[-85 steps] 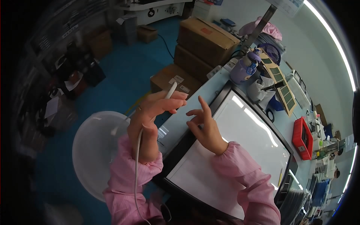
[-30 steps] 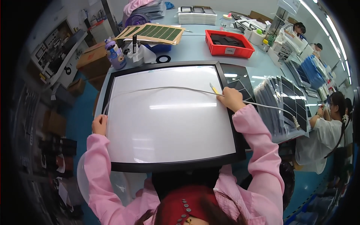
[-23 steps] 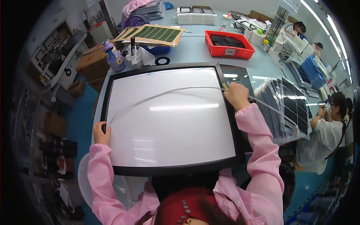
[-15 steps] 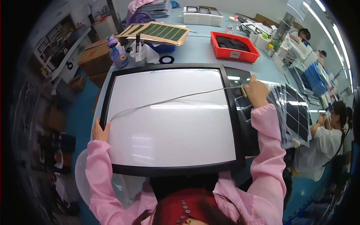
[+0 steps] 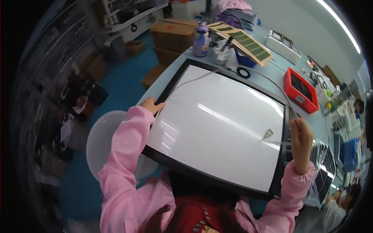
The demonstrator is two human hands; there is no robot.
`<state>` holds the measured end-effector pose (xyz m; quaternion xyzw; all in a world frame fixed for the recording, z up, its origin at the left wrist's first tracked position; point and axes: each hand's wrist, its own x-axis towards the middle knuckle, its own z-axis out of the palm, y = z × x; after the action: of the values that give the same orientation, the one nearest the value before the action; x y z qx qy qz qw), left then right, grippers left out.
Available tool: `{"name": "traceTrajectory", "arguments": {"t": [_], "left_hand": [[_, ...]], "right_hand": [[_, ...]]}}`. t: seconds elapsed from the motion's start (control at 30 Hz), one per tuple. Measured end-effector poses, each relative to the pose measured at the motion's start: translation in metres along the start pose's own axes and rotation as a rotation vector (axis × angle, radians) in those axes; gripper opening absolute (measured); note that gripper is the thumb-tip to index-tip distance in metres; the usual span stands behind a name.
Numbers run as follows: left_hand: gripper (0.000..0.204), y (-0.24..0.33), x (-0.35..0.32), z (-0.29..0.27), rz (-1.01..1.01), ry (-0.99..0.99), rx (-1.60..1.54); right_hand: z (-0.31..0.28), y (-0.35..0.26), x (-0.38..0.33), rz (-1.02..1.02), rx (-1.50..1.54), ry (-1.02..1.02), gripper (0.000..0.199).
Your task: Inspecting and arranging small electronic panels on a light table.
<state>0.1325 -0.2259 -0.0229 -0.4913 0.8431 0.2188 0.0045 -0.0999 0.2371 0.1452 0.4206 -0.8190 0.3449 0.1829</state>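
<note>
A large white panel with a black frame (image 5: pixel 217 124) was seen filling the centre of the frame, lying flat on a pale blue bench (image 5: pixel 272 73). A thin pale strip or wire (image 5: pixel 233 72) was stretched in an arc over the panel's upper edge, from upper left toward the right.

The left hand (image 5: pixel 151 105) was laid on the panel's left edge, fingers flat, apparently pinning one end of the strip; the contact itself could not be resolved. The right hand (image 5: pixel 301 136), at the right edge, was closed around the strip's other end, which was held raised.

A small metallic tab (image 5: pixel 267 134) lay loose on the white surface, just left of the right hand.

Risks judged:
- The strip could kink or slip from under the left hand if pulled unevenly by the right.
- The loose tab could be swept off, or could scratch the surface, if dragged.
- The red tray (image 5: pixel 299 89) and the roll of tape (image 5: pixel 244 72), near the upper right of the panel, could be snagged by the raised strip.
</note>
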Motion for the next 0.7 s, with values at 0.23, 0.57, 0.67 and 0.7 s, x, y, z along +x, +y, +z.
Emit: {"name": "traceTrajectory", "arguments": {"t": [0.23,0.57,0.67,0.7], "left_hand": [[0.058,-0.004,-0.034,0.000,0.089,0.018,-0.034],[0.077,-0.031,-0.078,-0.003,0.069,-0.090,-0.320],[0.086,-0.046,-0.076,0.009,0.035,-0.196,-0.396],[0.090,-0.050,-0.072,0.016,0.046,-0.295,-0.463]], "right_hand": [[0.016,0.163,-0.143,0.415,-0.142,0.009,0.023],[0.012,0.208,-0.196,0.713,-0.072,-0.099,0.035],[0.015,0.158,-0.169,0.717,-0.075,-0.195,0.046],[0.011,0.181,-0.175,0.810,-0.061,-0.255,0.050]]}}
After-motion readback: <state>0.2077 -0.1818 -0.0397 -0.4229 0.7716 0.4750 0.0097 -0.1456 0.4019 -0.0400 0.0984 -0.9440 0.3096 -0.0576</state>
